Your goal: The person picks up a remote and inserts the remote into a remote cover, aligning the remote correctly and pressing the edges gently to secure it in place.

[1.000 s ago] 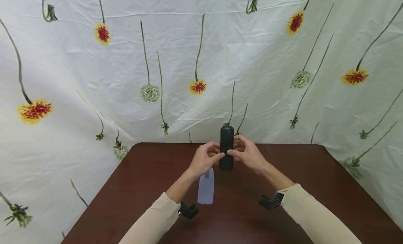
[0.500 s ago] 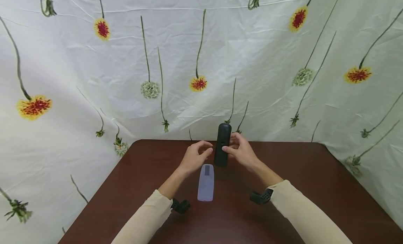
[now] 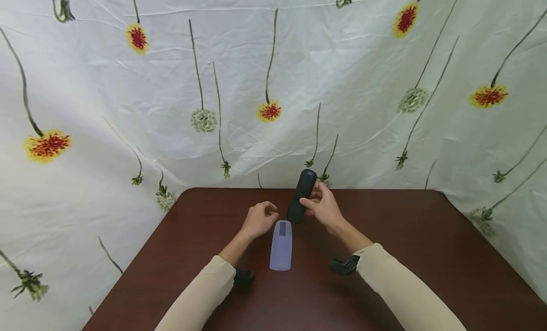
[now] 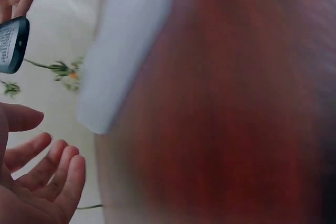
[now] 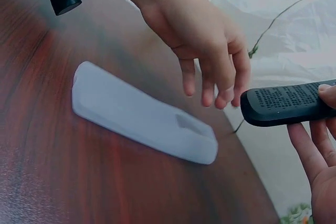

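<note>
Passable along both sides of the reddish-brown tabletop [image 3: 397,231]; blocked midway by oblong pale-lilac cover [image 3: 280,250] and slim black remote [image 3: 303,189].

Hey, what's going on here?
A person at a dark reddish-brown table is holding a black remote-like device, slightly tilted, in their right hand. Their left hand holds nothing, its fingers loosely curled near the device. A long, pale sleeve-like piece lies on the table, in neither hand.
</note>
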The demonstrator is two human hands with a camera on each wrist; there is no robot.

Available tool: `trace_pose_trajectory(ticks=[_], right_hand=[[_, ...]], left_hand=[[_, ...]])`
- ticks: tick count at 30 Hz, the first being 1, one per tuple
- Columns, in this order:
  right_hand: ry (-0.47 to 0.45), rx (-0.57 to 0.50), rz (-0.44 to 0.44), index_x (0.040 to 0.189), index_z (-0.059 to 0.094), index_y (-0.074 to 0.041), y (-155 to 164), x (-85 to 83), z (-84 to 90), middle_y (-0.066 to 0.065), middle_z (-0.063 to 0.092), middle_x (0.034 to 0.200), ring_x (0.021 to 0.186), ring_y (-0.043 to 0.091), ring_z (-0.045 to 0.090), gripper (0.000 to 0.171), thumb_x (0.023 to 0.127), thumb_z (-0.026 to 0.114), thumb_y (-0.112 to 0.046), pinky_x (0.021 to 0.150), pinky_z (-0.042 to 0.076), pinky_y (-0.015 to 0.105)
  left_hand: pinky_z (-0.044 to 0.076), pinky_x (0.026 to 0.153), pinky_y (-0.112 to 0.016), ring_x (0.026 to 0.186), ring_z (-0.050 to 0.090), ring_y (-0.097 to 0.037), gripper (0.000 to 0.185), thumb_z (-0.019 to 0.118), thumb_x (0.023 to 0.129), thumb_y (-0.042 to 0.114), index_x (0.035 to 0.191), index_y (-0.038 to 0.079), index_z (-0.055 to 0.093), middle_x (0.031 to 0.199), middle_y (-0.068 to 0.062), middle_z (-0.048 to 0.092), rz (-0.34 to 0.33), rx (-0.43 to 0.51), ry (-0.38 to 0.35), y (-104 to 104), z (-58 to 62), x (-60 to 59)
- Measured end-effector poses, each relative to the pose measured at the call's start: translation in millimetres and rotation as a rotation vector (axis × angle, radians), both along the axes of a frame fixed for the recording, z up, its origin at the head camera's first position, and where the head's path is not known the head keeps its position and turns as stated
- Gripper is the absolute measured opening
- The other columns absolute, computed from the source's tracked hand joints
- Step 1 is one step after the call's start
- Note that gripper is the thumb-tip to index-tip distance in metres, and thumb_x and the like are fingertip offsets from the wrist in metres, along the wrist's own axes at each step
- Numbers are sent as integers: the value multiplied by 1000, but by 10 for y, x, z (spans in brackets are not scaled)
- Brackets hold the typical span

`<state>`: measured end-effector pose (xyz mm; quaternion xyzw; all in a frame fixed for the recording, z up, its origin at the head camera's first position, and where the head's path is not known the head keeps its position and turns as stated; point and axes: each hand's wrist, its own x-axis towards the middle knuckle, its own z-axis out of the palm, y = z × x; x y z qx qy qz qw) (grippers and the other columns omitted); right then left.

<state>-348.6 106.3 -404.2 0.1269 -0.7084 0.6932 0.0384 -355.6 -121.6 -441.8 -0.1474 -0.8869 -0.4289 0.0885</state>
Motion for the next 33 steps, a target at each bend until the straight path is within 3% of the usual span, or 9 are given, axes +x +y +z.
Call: trace_pose_trajectory(ticks=[10,17,25,29,33], right_hand=[[-19,-9,-92,120,48,1,-132,-51,-279,19,59,105,97,33,72,34,95,72,3,80,60,53],[-25,18,-138,118,50,-1,-236,-88,-444,17,60,100,94,31,72,33,95,74,0,75,61,49],[-34,51,-155,118,50,0,-293,-59,-508,17,60,101,95,34,73,34,95,74,-1,73,62,45],[-43,64,-189,118,51,1,-343,-40,-511,17,62,100,92,32,73,34,94,75,-1,69,62,43],[-59,55,-225,118,52,0,-405,-35,-510,17,60,100,89,32,73,34,94,76,-2,67,62,40]], left_hand=[[55,82,-46,95,66,-27,34,74,95,22,118,-2,70,102,-10,68,42,-93,-186,28,-74,6],[54,81,-43,87,63,-23,36,73,91,18,118,-6,70,99,-9,68,-11,-142,-236,42,-68,-18],[55,74,-39,78,65,-21,31,71,92,8,119,-9,68,93,-9,66,-39,-93,-292,69,-77,-6],[59,71,-38,74,69,-22,31,69,94,7,120,-10,67,103,-17,69,-47,-51,-315,58,-74,4],[61,73,-39,80,72,-25,30,68,97,9,120,-10,67,116,-22,67,-32,4,-346,38,-72,7]])
